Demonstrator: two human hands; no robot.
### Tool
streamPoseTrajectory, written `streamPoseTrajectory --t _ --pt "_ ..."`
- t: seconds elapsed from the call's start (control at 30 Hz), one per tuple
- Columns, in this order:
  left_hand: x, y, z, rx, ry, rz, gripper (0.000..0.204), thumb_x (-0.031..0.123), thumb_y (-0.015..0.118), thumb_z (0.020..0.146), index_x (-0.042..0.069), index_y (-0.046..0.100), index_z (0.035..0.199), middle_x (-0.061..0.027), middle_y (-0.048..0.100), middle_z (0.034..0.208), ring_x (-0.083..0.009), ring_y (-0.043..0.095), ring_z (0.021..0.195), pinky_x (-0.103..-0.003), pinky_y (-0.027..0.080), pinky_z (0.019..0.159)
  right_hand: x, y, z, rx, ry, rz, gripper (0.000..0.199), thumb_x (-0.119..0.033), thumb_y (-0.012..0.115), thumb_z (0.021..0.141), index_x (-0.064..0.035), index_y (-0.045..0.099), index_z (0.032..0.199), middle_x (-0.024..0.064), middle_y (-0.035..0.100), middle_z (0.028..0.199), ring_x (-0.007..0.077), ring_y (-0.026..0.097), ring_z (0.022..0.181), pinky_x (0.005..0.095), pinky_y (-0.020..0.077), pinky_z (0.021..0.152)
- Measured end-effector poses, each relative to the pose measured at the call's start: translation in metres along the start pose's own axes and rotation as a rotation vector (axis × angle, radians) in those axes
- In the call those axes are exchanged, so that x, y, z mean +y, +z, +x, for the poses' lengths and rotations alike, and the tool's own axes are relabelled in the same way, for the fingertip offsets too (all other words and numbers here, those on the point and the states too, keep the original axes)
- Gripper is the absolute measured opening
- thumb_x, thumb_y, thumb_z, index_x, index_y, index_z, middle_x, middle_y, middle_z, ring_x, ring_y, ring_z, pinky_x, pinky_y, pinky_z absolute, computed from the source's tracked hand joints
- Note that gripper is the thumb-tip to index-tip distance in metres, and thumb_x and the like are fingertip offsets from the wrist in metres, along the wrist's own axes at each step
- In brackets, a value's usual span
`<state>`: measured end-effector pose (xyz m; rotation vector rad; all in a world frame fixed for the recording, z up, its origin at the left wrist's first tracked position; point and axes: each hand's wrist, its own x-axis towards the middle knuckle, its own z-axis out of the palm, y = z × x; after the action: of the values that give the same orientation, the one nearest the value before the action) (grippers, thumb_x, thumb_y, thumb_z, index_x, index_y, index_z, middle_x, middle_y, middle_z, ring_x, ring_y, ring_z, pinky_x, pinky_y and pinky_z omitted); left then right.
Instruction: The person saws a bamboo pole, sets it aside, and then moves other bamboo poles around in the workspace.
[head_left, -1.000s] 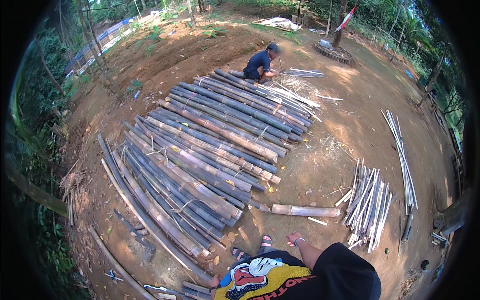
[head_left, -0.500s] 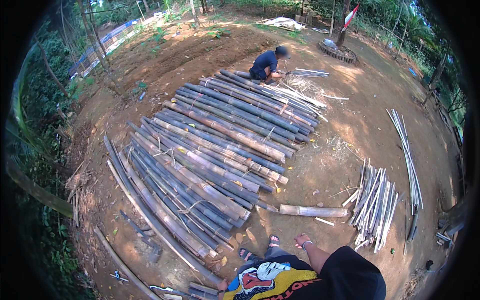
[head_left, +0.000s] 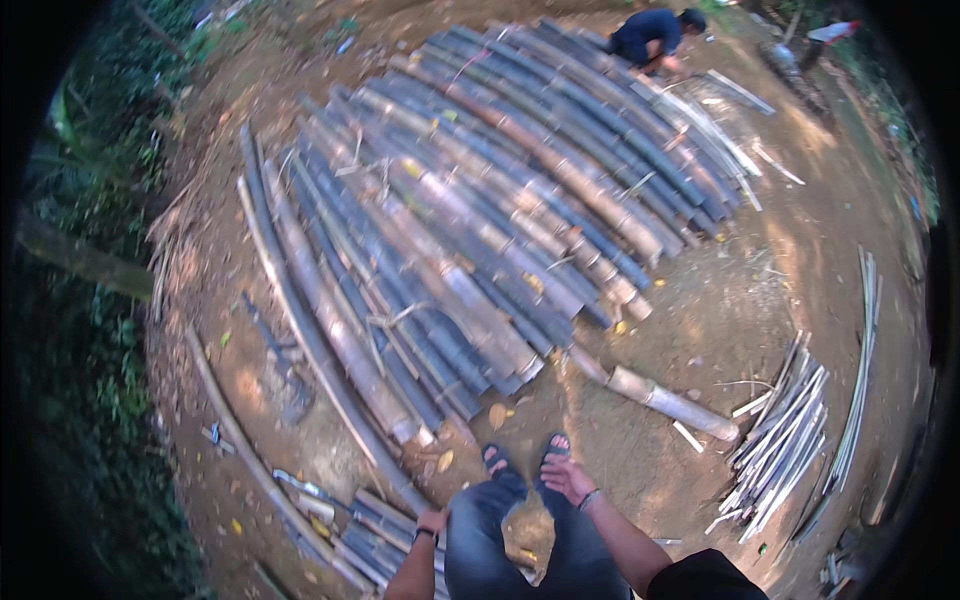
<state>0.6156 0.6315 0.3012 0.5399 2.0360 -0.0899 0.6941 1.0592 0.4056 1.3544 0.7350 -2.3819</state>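
My right hand [head_left: 568, 481] hangs in front of my right leg with its fingers spread and nothing in them. Beside my left knee is my left hand [head_left: 431, 521], its fingers curled; what they hold, if anything, cannot be made out. The near end of a long bamboo pole [head_left: 398, 487] lies just beyond that hand. Ahead of my feet spreads a wide stack of bamboo poles [head_left: 560, 165], dark and tan, laid side by side. Close to my left forearm are shorter bamboo pieces [head_left: 385, 512].
A thick bamboo length [head_left: 670, 402] lies right of my feet, with a pile of split bamboo strips [head_left: 780, 440] beyond it. Longer strips [head_left: 860, 370] lie at the far right. Another person [head_left: 650, 40] crouches behind the stack. A curved pole [head_left: 228, 405] lies on the left.
My view has tilted down and turned, bringing my legs into sight. My right hand has come in front of my leg, and its fingers have spread. My left hand shows more fully.
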Motion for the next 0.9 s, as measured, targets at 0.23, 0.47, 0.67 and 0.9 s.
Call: streamPoseTrajectory --t 0.23,0.47,0.67,0.9 --pt "0.026 -0.004 0.193 0.424 -0.865 -1.208 0.071 0.035 0.075 0.076 -0.007 0.055 0.131 -0.0297 0.063 0.124 -0.0388 0.061 0.119 -0.042 0.049 0.100 0.112 0.031 0.115 -0.098 0.125 0.289 0.034 -0.022 0.056 0.098 -0.0052 0.053 0.128 0.0161 0.068 0.111 0.0263 0.069 0.097 0.0382 0.0553 0.085" --pt "0.007 0.011 0.357 0.633 -1.038 -0.875 0.100 0.047 0.083 0.069 -0.011 0.039 0.137 -0.0291 0.054 0.130 -0.0394 0.050 0.126 -0.044 0.041 0.109 0.142 0.008 0.174 -0.030 0.207 0.344 0.032 -0.019 0.055 0.098 -0.0031 0.053 0.126 0.0166 0.068 0.111 0.0244 0.068 0.098 0.0365 0.0549 0.085" --pt "-0.028 0.014 0.402 0.706 -1.054 -0.776 0.103 0.049 0.085 0.065 -0.009 0.038 0.136 -0.0281 0.049 0.131 -0.0406 0.046 0.128 -0.044 0.038 0.110 0.119 0.007 0.182 0.046 0.130 0.252 0.032 -0.022 0.055 0.098 -0.0044 0.054 0.125 0.0179 0.069 0.109 0.0266 0.069 0.094 0.0376 0.0561 0.083" --pt "-0.059 0.019 0.422 0.575 -1.184 -0.726 0.095 0.050 0.089 0.062 -0.006 0.046 0.125 -0.0265 0.050 0.127 -0.0408 0.048 0.125 -0.047 0.037 0.111 0.113 0.025 0.188 0.073 0.149 0.233 0.032 -0.020 0.055 0.096 -0.0033 0.053 0.123 0.0173 0.070 0.106 0.0268 0.069 0.092 0.0379 0.0558 0.082"
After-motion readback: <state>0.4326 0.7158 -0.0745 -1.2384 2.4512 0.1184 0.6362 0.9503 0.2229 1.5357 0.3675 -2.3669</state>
